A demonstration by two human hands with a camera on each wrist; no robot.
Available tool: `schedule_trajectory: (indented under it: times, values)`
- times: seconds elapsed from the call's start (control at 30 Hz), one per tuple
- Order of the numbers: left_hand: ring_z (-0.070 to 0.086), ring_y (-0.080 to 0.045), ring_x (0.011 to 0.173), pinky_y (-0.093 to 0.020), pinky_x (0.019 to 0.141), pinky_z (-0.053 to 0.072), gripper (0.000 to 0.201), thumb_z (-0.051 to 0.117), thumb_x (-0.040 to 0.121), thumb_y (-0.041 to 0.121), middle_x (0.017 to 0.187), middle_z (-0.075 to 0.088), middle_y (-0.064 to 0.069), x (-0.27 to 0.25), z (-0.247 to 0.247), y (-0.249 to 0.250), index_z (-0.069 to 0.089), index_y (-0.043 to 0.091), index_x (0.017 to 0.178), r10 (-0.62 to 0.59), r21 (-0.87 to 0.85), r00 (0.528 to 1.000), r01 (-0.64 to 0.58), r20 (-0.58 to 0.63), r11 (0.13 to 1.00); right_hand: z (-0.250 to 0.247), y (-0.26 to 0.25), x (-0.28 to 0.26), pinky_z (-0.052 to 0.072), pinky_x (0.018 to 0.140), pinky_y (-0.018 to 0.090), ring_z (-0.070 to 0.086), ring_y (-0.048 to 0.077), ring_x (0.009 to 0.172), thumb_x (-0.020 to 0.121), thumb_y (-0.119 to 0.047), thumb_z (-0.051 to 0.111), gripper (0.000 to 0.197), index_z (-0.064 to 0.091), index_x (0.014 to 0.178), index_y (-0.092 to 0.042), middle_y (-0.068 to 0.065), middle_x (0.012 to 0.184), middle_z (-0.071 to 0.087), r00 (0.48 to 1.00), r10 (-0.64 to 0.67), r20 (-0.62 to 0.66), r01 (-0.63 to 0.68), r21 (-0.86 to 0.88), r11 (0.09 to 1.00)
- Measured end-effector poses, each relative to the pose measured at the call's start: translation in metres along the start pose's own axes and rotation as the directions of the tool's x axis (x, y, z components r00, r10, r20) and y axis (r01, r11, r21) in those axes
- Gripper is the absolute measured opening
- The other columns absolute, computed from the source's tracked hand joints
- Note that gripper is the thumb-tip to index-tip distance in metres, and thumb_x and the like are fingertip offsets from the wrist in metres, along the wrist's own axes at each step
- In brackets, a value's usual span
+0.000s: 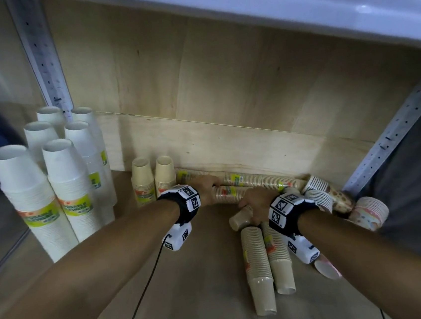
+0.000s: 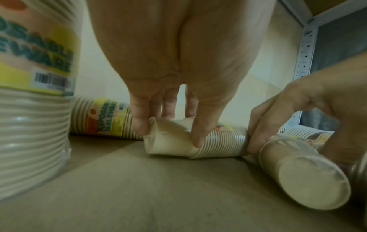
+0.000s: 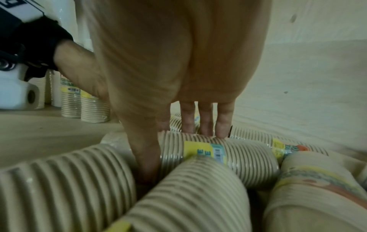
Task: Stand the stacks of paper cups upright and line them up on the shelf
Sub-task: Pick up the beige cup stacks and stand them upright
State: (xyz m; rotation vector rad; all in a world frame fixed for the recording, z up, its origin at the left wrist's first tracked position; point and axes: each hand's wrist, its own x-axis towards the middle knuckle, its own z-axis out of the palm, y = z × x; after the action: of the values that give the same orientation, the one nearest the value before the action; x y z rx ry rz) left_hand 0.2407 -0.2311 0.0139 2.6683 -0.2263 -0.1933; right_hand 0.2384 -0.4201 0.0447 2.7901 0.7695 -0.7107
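A beige cup stack (image 1: 227,193) lies on its side near the back of the wooden shelf (image 1: 194,265). My left hand (image 1: 211,186) grips its closed end, thumb in front and fingers behind, as the left wrist view shows: left hand (image 2: 168,135), stack (image 2: 220,147). My right hand (image 1: 250,202) grips the same stack further right; in the right wrist view its thumb (image 3: 147,158) is down the front and its fingers (image 3: 204,125) lie over the top of the stack (image 3: 244,158). Two beige stacks (image 1: 143,183) (image 1: 164,177) stand upright to the left.
Several tall white stacks (image 1: 69,189) stand at the shelf's left end. A lying stack (image 1: 260,178) rests along the back wall. More lying stacks (image 1: 257,268) (image 1: 279,258) point toward the front edge, and patterned ones (image 1: 368,211) crowd the right post (image 1: 389,138).
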Motion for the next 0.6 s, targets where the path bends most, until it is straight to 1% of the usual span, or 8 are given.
schedule_trajectory:
  times: [0.1,0.17,0.23,0.33,0.4,0.47,0.53,0.6]
  values:
    - [0.056,-0.028,0.121,-0.03,0.096,0.044,0.049,0.064,0.089,0.022,0.132,0.059,-0.006,0.002,0.004,-0.004,0.054,0.021,0.137,-0.03,0.001,1.0,0.03,0.003,1.0,0.002,0.001,-0.001,0.039,0.085,0.023,0.058,0.027,0.116,0.084,-0.019,0.067,0.047,0.061,0.131,-0.02,0.006,0.127,0.061,0.998,-0.028,-0.051,0.028,-0.002,1.0]
    - [0.056,-0.029,0.121,-0.032,0.098,0.046,0.053,0.065,0.088,0.016,0.132,0.058,-0.006,0.001,0.003,-0.004,0.052,0.022,0.138,-0.033,0.004,0.999,0.033,0.014,0.999,0.001,0.001,-0.003,0.042,0.088,0.027,0.058,0.027,0.115,0.08,-0.02,0.071,0.05,0.062,0.129,-0.02,0.006,0.124,0.062,0.998,-0.034,-0.044,0.034,0.003,0.999]
    - [0.055,-0.029,0.122,-0.034,0.099,0.046,0.055,0.066,0.087,0.013,0.133,0.057,-0.006,0.0,0.001,-0.003,0.05,0.021,0.14,-0.03,0.02,0.999,0.03,0.031,0.999,-0.001,-0.001,-0.004,0.045,0.094,0.031,0.057,0.027,0.118,0.077,-0.02,0.075,0.057,0.06,0.132,-0.018,0.006,0.128,0.06,0.999,-0.023,-0.028,0.023,-0.007,1.0]
    - [0.058,-0.028,0.119,-0.035,0.099,0.048,0.055,0.067,0.086,0.016,0.131,0.059,-0.004,-0.001,-0.001,-0.004,0.052,0.025,0.138,-0.024,0.012,0.999,0.024,0.047,1.0,-0.004,0.0,-0.006,0.046,0.085,0.028,0.059,0.024,0.113,0.073,-0.021,0.079,0.058,0.062,0.129,-0.018,0.005,0.125,0.062,0.998,-0.003,-0.068,0.005,0.023,1.0]
    - [0.056,-0.027,0.122,-0.033,0.098,0.046,0.056,0.066,0.087,0.015,0.135,0.057,-0.004,-0.004,-0.008,-0.002,0.05,0.025,0.14,-0.005,0.002,0.998,0.005,0.058,1.0,-0.006,0.0,-0.01,0.049,0.082,0.03,0.062,0.024,0.107,0.072,-0.022,0.079,0.055,0.065,0.124,-0.017,0.005,0.119,0.064,0.996,0.01,-0.092,-0.005,0.052,0.999]
    - [0.05,-0.028,0.128,-0.033,0.099,0.043,0.058,0.065,0.089,0.011,0.143,0.05,-0.007,-0.008,-0.02,0.005,0.046,0.017,0.143,0.002,0.037,0.996,-0.005,0.085,0.999,-0.008,0.0,-0.016,0.051,0.081,0.032,0.063,0.027,0.104,0.075,-0.032,0.075,0.047,0.065,0.119,-0.017,0.006,0.113,0.065,0.988,0.041,-0.146,-0.024,0.115,0.993]
    - [0.047,-0.028,0.13,-0.034,0.101,0.041,0.055,0.065,0.09,0.01,0.146,0.045,-0.007,-0.009,-0.029,0.01,0.046,0.014,0.142,0.015,0.059,0.998,-0.019,0.065,0.998,-0.01,-0.001,-0.021,0.049,0.081,0.032,0.062,0.029,0.102,0.081,-0.04,0.068,0.044,0.06,0.117,-0.015,0.007,0.113,0.063,0.971,0.075,-0.225,-0.045,0.138,0.989]
    - [0.044,-0.028,0.132,-0.034,0.102,0.04,0.053,0.063,0.091,0.012,0.147,0.042,-0.007,-0.013,-0.038,0.015,0.047,0.016,0.141,0.02,0.048,0.999,-0.023,0.042,0.999,-0.015,-0.003,-0.027,0.044,0.077,0.03,0.06,0.03,0.104,0.086,-0.031,0.065,0.041,0.054,0.122,-0.014,0.008,0.118,0.06,0.946,0.103,-0.306,-0.056,0.16,0.985]
